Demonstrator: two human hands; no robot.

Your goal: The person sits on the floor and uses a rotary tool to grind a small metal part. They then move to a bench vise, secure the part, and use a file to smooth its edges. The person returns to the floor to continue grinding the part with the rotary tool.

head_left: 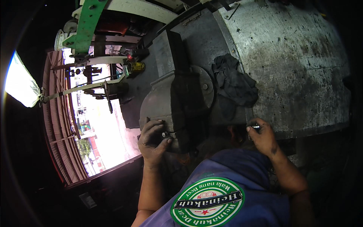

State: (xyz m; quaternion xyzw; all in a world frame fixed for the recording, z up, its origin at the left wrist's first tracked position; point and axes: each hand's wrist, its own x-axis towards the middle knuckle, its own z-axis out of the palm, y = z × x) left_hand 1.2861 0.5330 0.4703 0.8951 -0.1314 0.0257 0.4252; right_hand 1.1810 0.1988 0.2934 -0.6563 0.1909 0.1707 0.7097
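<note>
On rounded, matte-grey metal housing (157, 102), L hand (151, 143), fingers spread; R hand (264, 138), fingers pinching shiny metal pc (256, 126).

Left hand (153, 140) on a grey metal housing (155, 104), right hand (264, 139) holding a small shiny part (256, 126), dark cloth (235, 81) between

Daylight glare bleaches the left opening (113, 130), while warped picture edges fall dark

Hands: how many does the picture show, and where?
2. The left hand rests on the grey metal casing; the right hand holds a small shiny metal part near the bench. Others might be hidden in shadow.
</note>
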